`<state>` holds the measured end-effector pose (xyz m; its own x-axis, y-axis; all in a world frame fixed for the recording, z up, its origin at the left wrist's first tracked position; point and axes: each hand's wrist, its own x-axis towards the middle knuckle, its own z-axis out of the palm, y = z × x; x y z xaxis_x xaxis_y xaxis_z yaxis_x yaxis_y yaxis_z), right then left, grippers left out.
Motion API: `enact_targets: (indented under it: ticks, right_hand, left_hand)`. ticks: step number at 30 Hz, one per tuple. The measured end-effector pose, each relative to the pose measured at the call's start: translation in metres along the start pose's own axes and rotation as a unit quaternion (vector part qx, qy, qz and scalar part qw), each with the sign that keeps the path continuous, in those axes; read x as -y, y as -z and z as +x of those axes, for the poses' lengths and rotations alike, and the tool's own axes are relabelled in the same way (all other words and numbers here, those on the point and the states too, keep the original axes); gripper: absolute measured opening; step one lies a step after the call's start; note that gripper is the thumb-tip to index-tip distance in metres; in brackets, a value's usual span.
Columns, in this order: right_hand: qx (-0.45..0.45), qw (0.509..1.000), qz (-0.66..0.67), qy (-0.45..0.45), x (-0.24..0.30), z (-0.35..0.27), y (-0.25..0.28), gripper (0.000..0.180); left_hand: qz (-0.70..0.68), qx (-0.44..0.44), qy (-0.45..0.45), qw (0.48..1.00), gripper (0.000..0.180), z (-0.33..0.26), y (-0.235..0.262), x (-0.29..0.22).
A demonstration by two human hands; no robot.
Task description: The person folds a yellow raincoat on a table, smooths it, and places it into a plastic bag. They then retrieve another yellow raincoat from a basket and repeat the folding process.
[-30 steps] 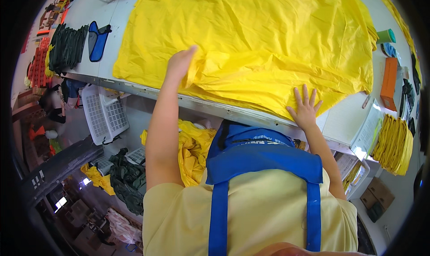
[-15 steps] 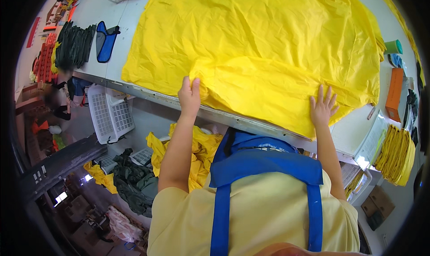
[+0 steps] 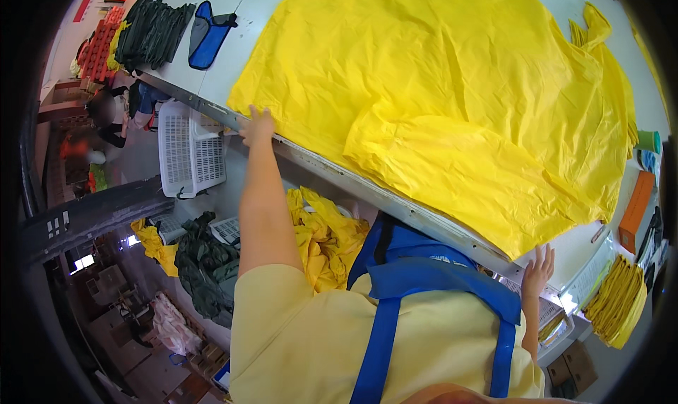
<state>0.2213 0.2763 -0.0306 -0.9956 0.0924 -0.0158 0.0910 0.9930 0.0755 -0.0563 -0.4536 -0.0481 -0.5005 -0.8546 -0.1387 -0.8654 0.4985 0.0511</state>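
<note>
Yellow fabric [image 3: 424, 72] is spread over a pale table [image 3: 227, 63], with both hands set at the near edge.
In the head view, the fabric is laid wrinkled across the middle of the table, and a loose fold is turned over along its near side. The left hand [image 3: 258, 126] is placed at the fabric's near left corner, fingers slightly parted; whether any cloth is pinched cannot be told. The right hand [image 3: 538, 271] is held with fingers spread, apparently with nothing in it, just right of the fabric's near right corner. To the far left, a blue and grey pouch [image 3: 210, 42] is laid beside a dark green stack [image 3: 154, 33]. On the right, an orange box [image 3: 636, 212] is seen.
</note>
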Motion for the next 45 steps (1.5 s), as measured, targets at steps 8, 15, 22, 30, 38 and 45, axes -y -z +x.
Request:
enact_targets:
  ticks: [8, 15, 22, 30, 38, 45]
  right_hand:
    - [0.033, 0.993, 0.05, 0.103, 0.037, 0.04, 0.008, 0.033]
    - [0.099, 0.969, 0.222, 0.033, 0.001, 0.033, 0.044, 0.018]
    - [-0.079, 0.943, 0.311, -0.093, -0.013, 0.15, 0.114, 0.026]
    - [-0.017, 0.977, 0.088, -0.195, -0.016, 0.307, 0.048, 0.042]
    - [-0.191, 0.949, 0.081, -0.239, -0.082, 0.234, 0.025, 0.039]
    - [-0.183, 0.972, 0.067, -0.131, -0.128, 0.172, -0.014, 0.027]
  left_hand:
    - [-0.218, 0.021, 0.022, 0.975, 0.08, 0.149, -0.047, 0.07]
    - [-0.585, 0.244, 0.048, 0.772, 0.025, 0.121, 0.047, 0.113]
    - [-0.724, 0.226, -0.053, 0.65, 0.018, 0.205, 0.115, 0.037]
    - [-0.328, -0.021, -0.597, 0.732, 0.061, -0.111, 0.028, -0.206]
    - [0.025, 0.021, -0.718, 0.695, 0.055, -0.226, -0.034, -0.208]
    - [0.03, -0.003, -0.731, 0.682, 0.06, -0.23, -0.038, -0.212]
